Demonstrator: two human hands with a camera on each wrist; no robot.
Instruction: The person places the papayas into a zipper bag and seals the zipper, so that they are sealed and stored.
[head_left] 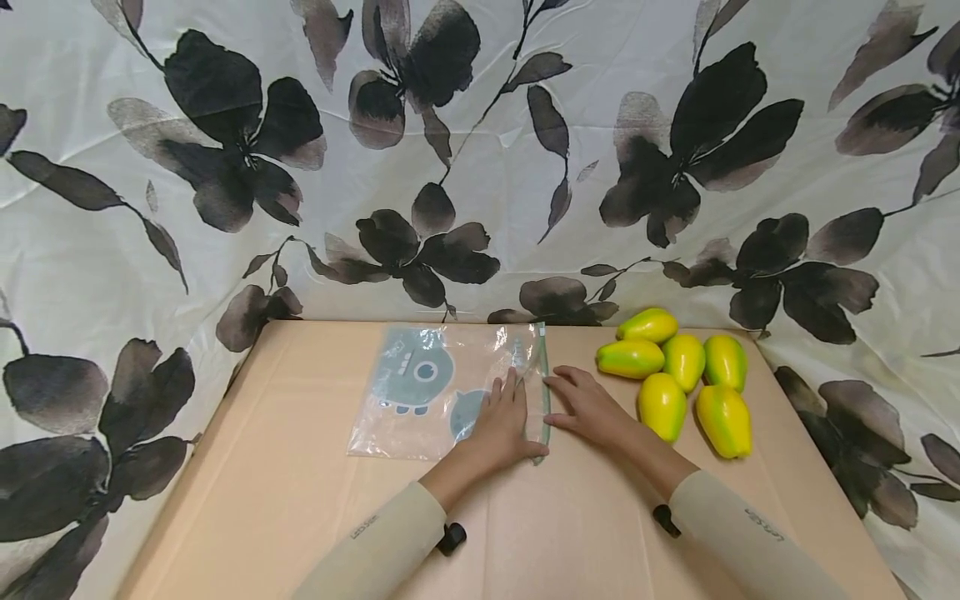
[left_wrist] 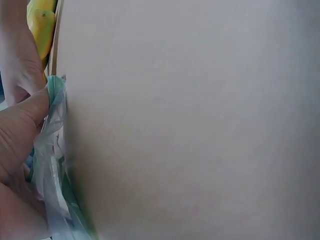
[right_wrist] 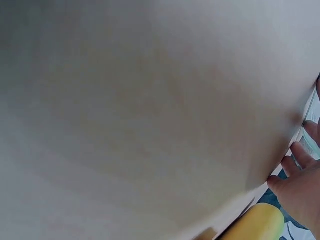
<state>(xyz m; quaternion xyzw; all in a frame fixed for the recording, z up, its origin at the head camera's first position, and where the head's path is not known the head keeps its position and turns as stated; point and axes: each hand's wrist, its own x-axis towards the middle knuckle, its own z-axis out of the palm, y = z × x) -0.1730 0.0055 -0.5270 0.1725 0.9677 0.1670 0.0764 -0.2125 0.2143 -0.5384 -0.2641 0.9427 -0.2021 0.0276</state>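
A clear plastic zip bag with blue-grey cartoon prints lies flat on the cardboard top, its green zip strip on the right side. My left hand rests over the bag's right part, fingers extended away from me. Its thumb is at the near end of the strip, seen closer in the left wrist view. From the other side, my right hand reaches to the strip with its fingertips right at the edge. In the right wrist view, that hand's fingers stretch out, holding nothing visible.
Several yellow-green mangoes sit grouped at the right, close beyond my right forearm. The cardboard surface ends at a back edge against a floral cloth, which also hangs along both sides.
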